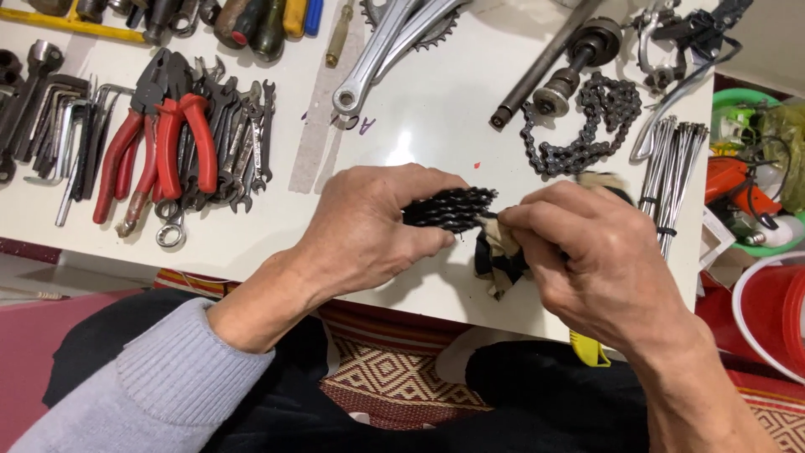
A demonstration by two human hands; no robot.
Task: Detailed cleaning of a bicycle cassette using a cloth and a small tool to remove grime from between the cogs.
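Gears (449, 208), a black stack, lie sideways above the counter (436, 109) edge. I see my left hand (369, 226) gripping them; my right hand (587, 252) pinches a rag (501, 252) just right of them.

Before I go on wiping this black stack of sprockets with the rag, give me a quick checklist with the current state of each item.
1. Left hand grips the black toothed sprocket stack: ok.
2. Right hand pinches the dirty cream and black rag against the stack: ok.
3. Sprocket stack held over the white table, not past its edge: ok.
4. Black bicycle chain lies apart from both hands: ok.
5. Red-handled pliers lie apart from the left hand: ok.
6. Sprocket teeth wiped clean: cannot tell.
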